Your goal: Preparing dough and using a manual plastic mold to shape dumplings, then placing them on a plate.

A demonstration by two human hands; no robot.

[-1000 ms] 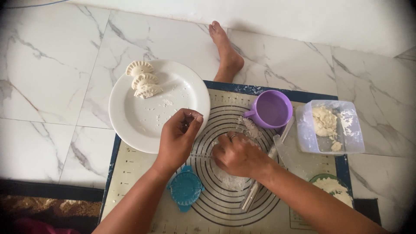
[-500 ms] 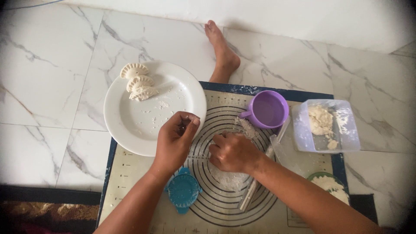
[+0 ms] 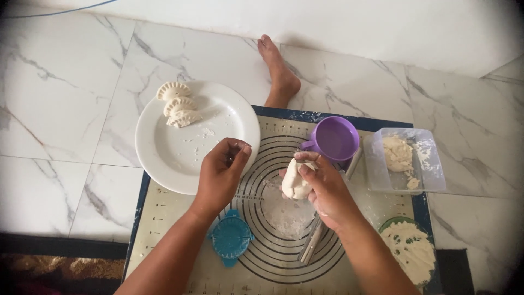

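Dough lump (image 3: pixel 295 180), long axis near upright, is pinched in the right hand (image 3: pixel 323 188) over the floured mat (image 3: pixel 174 218) centre, with the left hand (image 3: pixel 221 172), loosely curled and empty, just beside it.

Pale, soft lump of dough (image 3: pixel 295 180), smooth and slightly elongated, gripped upright in the fingers of the right hand (image 3: pixel 322 188), lifted just above a floured patch. Well apart from the loosely curled, empty left hand (image 3: pixel 221 172).
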